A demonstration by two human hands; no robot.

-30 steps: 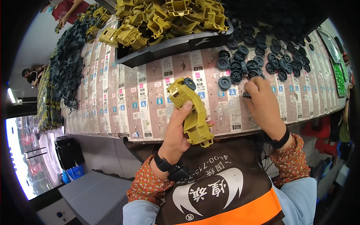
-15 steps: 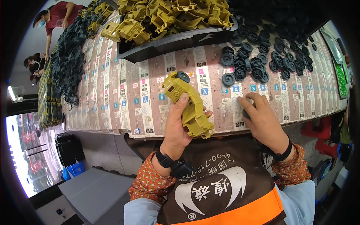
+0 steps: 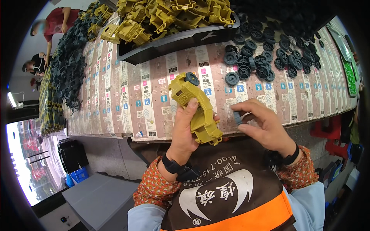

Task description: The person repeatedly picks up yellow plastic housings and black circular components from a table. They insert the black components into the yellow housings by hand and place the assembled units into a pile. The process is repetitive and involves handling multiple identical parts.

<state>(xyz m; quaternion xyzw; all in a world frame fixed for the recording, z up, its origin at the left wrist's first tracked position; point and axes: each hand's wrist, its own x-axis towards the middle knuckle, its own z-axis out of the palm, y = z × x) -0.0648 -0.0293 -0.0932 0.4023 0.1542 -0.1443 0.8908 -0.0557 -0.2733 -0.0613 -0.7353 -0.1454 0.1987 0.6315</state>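
My left hand (image 3: 185, 127) grips an olive-yellow plastic toy car body (image 3: 203, 111), its thumb across the side. One dark wheel (image 3: 192, 79) sits on the far end of the body; at the near end no wheel shows. To the right of the body, my right hand (image 3: 262, 125) pinches a loose dark wheel (image 3: 237, 117) between thumb and fingers, edge-on and apart from the car body. Beyond that hand, loose dark wheels (image 3: 232, 78) lie in a spread pile on the table.
A black bin (image 3: 177, 44) heaped with yellow car bodies (image 3: 135, 32) stands at the back. Dark parts (image 3: 69, 69) are piled along the left of the table (image 3: 108, 92), where another person (image 3: 59, 23) reaches in. A green tray (image 3: 348, 77) lies at the far right.
My right hand has moved left toward the car body and turned, so the pinched wheel now shows clearly. My left hand and the car body have shifted only slightly.
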